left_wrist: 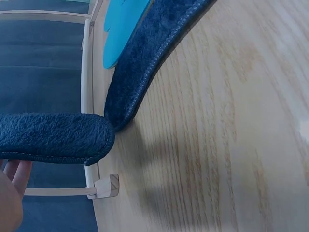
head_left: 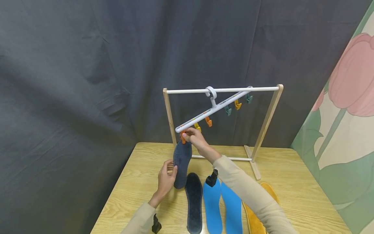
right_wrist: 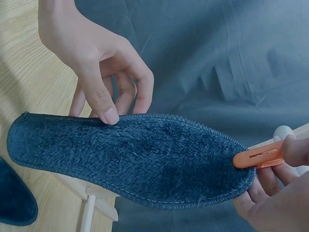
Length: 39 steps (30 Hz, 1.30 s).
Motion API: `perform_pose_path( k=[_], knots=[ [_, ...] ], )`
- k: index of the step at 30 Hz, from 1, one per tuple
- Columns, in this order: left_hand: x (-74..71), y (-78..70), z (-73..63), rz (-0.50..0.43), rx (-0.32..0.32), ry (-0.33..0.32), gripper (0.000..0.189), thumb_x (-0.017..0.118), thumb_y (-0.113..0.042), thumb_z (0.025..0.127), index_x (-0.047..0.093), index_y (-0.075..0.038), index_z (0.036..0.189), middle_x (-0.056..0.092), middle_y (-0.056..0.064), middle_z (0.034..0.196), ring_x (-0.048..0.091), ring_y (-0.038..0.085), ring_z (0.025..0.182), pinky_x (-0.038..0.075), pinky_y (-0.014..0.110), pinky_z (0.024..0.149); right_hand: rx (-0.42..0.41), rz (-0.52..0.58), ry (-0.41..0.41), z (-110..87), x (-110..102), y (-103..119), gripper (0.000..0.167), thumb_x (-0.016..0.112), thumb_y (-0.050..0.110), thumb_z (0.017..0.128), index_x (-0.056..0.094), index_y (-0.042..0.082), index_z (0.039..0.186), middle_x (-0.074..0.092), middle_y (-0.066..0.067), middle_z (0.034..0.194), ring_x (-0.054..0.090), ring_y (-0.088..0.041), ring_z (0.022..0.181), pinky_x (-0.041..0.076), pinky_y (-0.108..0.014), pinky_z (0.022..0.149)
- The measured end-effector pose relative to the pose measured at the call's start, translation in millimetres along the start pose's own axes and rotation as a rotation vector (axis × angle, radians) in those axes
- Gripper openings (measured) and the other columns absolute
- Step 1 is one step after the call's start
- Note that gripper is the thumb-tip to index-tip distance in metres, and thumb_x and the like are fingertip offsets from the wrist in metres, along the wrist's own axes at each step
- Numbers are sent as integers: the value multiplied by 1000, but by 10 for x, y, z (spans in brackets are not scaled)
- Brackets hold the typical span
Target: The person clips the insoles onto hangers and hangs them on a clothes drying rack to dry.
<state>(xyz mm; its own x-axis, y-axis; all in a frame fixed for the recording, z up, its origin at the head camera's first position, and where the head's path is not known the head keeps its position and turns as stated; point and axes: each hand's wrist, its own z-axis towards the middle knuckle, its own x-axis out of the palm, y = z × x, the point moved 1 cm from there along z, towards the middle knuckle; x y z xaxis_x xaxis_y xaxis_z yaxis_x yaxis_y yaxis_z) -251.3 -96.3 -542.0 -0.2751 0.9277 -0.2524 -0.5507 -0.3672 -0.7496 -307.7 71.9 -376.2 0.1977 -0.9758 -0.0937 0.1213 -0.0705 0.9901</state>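
"Where's that upright dark insole (head_left: 182, 165)?"

"Under the lower end of the hanger (head_left: 201, 116), its tip at an orange clip (right_wrist: 258, 155)."

"And the hands?"

"The right hand (head_left: 198, 141) pinches the clip, just below the hanger; the left hand (head_left: 166, 178), farther below it, pinches the insole's long edge."

"Blue insoles (head_left: 212, 204)?"

"On the table (head_left: 146, 169), lower than the hanger."
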Motion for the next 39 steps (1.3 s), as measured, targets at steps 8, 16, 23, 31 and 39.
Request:
perform_pose_path(
  k=[8, 16, 23, 31, 39],
  knots=[
    [-19, 7, -31, 12, 30, -4, 21, 66, 0, 93, 62, 0, 114, 67, 10, 95, 68, 27, 80, 59, 30, 60, -17, 0, -1, -22, -15, -9, 27, 56, 5, 99, 62, -7, 123, 66, -12, 103, 57, -16, 90, 45, -34, 85],
    [-12, 16, -48, 44, 43, -2, 22, 66, 3, 92, 62, 5, 113, 67, 17, 96, 68, 26, 81, 57, 27, 59, -22, -4, 9, -48, -36, -6, 29, 55, 5, 101, 60, -7, 126, 64, -21, 113, 60, -30, 104, 47, -43, 96],
    [-6, 33, -74, 43, 60, -6, 18, 66, 2, 92, 64, 4, 110, 66, 13, 93, 67, 23, 80, 56, 26, 56, -29, -2, 5, -61, -55, -28, 28, 56, 3, 100, 60, -8, 125, 64, -23, 113, 59, -32, 104, 47, -44, 96],
    [15, 29, -99, 55, 38, -1, 13, 68, 2, 90, 68, 2, 104, 66, 6, 94, 66, 21, 81, 55, 25, 57, -29, -7, 31, -60, -76, -74, 34, 58, 9, 100, 58, -5, 130, 62, -21, 119, 58, -34, 110, 43, -48, 101],
    [20, 32, -126, 49, 34, 25, 13, 67, 2, 90, 67, 2, 104, 67, 7, 96, 67, 21, 80, 55, 25, 57, -34, -17, 51, -59, -97, -112, 38, 58, 13, 101, 55, -3, 135, 61, -20, 121, 57, -32, 113, 42, -48, 104]
  ],
)
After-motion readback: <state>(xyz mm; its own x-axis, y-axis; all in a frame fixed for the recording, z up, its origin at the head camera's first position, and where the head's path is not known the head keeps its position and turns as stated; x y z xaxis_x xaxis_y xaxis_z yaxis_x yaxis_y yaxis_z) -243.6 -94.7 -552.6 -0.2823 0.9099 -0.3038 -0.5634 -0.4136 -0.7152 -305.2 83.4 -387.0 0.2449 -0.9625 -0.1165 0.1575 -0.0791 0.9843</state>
